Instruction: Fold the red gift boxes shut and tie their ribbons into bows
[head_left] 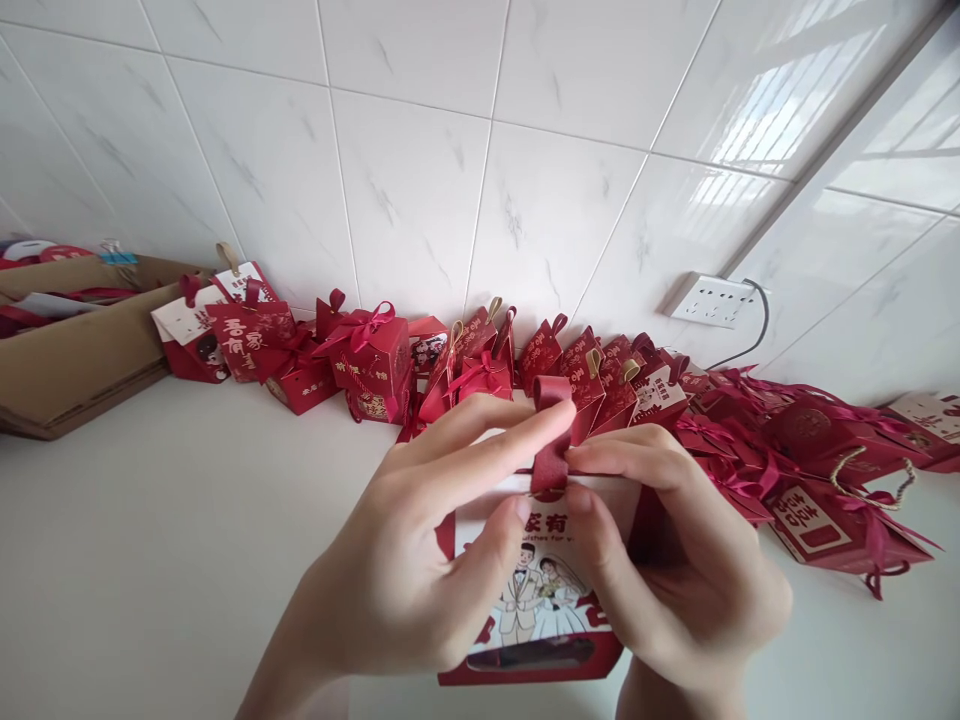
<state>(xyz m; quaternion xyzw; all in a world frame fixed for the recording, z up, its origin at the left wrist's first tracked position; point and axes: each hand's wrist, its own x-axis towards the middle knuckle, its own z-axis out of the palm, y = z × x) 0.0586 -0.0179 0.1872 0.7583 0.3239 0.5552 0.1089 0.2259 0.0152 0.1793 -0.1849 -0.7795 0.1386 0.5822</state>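
Note:
A red and white gift box (540, 590) with a cartoon couple on its front stands upright between my hands. A dark red strap (552, 440) loops up through its top. My left hand (420, 540) grips the box's upper left side, its thumb on the front and a fingertip touching the strap. On the other side, my right hand (667, 550) pinches the top edge beside the strap, thumb in front and index finger behind. The box's back is hidden.
Several red gift boxes (371, 355) with ribbons line the tiled wall (420, 180). More boxes (847, 520) lie at the right. An open cardboard box (82, 360) is at the left on the white table (187, 540). A power strip (705, 300) is on the wall.

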